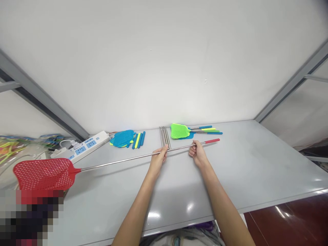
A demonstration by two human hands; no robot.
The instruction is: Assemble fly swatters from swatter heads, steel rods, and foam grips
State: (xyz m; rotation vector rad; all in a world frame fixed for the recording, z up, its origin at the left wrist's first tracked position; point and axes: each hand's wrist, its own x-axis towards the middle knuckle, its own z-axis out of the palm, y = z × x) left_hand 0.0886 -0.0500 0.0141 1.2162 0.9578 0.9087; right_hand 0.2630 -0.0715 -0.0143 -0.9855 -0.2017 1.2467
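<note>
Both hands grip the long metal rod of a red fly swatter (46, 172), which lies crosswise above the table. My left hand (159, 158) is closed around the middle of the rod. Further right, my right hand (197, 154) is closed on the rod near its red handle (212, 141). The mesh head reaches out to the far left. Just behind my left hand, several loose metal rods (164, 137) lie side by side. A stack of fly swatters (180, 131), green on top, lies behind my right hand with blue, yellow and green handles pointing right.
Several blue and yellow handle grips (138, 140) lie beside a pile of blue swatter heads (123, 138). A white power strip (89, 146) with plugs stands at left, near bagged items (15, 147). The grey table (256, 160) meets a white wall behind.
</note>
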